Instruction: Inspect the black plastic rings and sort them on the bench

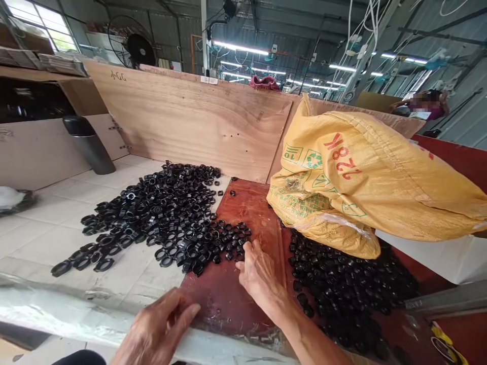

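Sheeting (57, 304), pale and wrinkled, wraps the near edge of the worktable (232, 299), with the left hand (154, 327) above it, fingers curled and thumb stretched forward; I cannot tell whether anything sits between them. Well apart from it, farther in, the right hand (256, 266) reaches over the dark red part of the table, its bent fingertips at the near right edge of a heap of black rings (152, 213); whether they are closed on one is hidden. That heap spreads from the pale left part of the table onto the red, thinning into a short trail at its near left end. Right of the right forearm lies a second heap of small black parts (342, 284), with a yellow tool (443, 337) near the corner beyond. A bulging yellow sack (380, 172) with red and green print overhangs this heap's far side. Left of the rings, a dark bottle (91, 147) stands near a plywood board (198, 121) that closes off the back. Past the board are a black fan (140, 50), a person (429, 104) and lit tube lamps (239, 48).
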`<act>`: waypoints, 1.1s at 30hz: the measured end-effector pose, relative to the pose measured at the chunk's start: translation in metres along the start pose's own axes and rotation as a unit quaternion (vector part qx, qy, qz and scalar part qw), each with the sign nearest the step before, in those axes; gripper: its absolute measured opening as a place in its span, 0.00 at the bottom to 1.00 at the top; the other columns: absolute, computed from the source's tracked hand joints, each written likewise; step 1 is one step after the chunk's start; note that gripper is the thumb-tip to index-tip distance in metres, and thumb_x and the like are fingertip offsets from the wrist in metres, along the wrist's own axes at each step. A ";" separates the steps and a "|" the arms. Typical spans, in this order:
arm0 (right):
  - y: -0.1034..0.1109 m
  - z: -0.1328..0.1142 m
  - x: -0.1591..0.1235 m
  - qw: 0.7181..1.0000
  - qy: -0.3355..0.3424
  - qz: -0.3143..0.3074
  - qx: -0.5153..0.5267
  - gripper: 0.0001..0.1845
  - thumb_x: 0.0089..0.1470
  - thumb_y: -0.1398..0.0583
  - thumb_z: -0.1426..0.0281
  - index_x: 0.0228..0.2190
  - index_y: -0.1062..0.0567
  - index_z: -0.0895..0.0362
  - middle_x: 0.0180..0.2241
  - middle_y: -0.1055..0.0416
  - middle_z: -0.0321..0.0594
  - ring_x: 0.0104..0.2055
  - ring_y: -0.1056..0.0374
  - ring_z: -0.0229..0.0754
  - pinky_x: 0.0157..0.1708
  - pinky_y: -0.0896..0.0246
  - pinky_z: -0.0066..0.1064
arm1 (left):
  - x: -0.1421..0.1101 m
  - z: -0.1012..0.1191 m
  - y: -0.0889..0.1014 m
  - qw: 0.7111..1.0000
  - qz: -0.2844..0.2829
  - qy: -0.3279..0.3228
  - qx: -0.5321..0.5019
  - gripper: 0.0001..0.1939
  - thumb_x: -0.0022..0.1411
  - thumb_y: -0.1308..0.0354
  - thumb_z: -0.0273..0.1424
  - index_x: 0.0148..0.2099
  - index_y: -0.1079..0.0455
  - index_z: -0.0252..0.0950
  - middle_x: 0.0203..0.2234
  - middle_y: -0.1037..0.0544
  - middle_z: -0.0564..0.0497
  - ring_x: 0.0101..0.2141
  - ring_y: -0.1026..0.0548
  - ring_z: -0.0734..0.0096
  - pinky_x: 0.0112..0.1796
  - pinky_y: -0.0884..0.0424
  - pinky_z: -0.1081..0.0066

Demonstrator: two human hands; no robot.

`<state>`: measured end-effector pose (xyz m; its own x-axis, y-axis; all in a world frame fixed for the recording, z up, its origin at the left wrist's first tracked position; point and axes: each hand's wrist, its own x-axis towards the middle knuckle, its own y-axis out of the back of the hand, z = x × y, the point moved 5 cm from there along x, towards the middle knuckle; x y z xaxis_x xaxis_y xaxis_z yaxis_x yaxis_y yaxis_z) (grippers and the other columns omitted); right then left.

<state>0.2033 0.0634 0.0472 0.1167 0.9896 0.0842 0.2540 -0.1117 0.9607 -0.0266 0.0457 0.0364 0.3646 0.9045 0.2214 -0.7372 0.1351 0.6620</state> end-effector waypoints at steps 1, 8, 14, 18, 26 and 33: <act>-0.004 -0.001 0.000 1.000 0.012 -0.002 -0.003 0.13 0.54 0.39 0.81 0.42 0.27 0.58 0.43 0.26 0.50 0.38 0.27 0.47 0.36 0.35 0.34 | 0.008 -0.003 -0.004 1.000 -0.004 0.011 0.008 0.13 0.66 0.42 0.43 0.30 0.29 0.43 0.19 0.25 0.58 0.19 0.26 0.71 0.23 0.29 0.77; -0.015 -0.008 -0.002 0.992 0.051 -0.038 0.109 0.12 0.53 0.33 0.74 0.39 0.28 0.56 0.41 0.26 0.43 0.40 0.27 0.48 0.39 0.36 0.34 | 0.029 -0.013 -0.038 0.999 0.026 0.016 0.043 0.12 0.62 0.42 0.32 0.49 0.32 0.43 0.29 0.21 0.57 0.25 0.21 0.68 0.29 0.26 0.72; -0.018 -0.018 -0.007 0.962 0.108 -0.089 0.233 0.12 0.50 0.33 0.76 0.36 0.27 0.54 0.37 0.25 0.37 0.36 0.28 0.41 0.35 0.38 0.28 | 0.021 -0.014 -0.036 0.996 0.044 0.025 0.076 0.10 0.59 0.40 0.28 0.44 0.32 0.43 0.30 0.22 0.56 0.26 0.21 0.67 0.29 0.26 0.71; -0.021 -0.023 -0.009 0.957 0.151 -0.073 0.238 0.11 0.54 0.41 0.82 0.36 0.27 0.54 0.35 0.25 0.36 0.36 0.28 0.39 0.34 0.40 0.26 | 0.019 -0.008 -0.032 0.996 0.061 0.016 0.069 0.08 0.60 0.38 0.30 0.42 0.32 0.43 0.32 0.22 0.55 0.29 0.20 0.66 0.32 0.24 0.70; -0.022 -0.022 -0.006 0.961 0.164 -0.010 0.224 0.14 0.55 0.43 0.83 0.39 0.27 0.54 0.37 0.29 0.38 0.39 0.29 0.41 0.39 0.36 0.28 | 0.024 0.011 -0.051 0.984 -0.025 -0.085 0.155 0.11 0.70 0.46 0.30 0.49 0.24 0.46 0.36 0.23 0.50 0.35 0.19 0.61 0.34 0.22 0.67; -0.028 -0.036 -0.009 0.952 0.213 -0.043 0.217 0.13 0.63 0.41 0.76 0.48 0.26 0.52 0.45 0.31 0.40 0.40 0.28 0.40 0.40 0.35 0.29 | 0.015 0.005 -0.043 0.982 0.028 -0.131 0.133 0.10 0.69 0.47 0.28 0.39 0.24 0.42 0.44 0.19 0.48 0.41 0.19 0.62 0.39 0.21 0.67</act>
<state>0.1610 0.0606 0.0289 -0.2987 0.9335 0.1985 0.6290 0.0361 0.7766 0.0134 0.0519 0.0148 0.4868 0.7676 0.4170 -0.5990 -0.0541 0.7989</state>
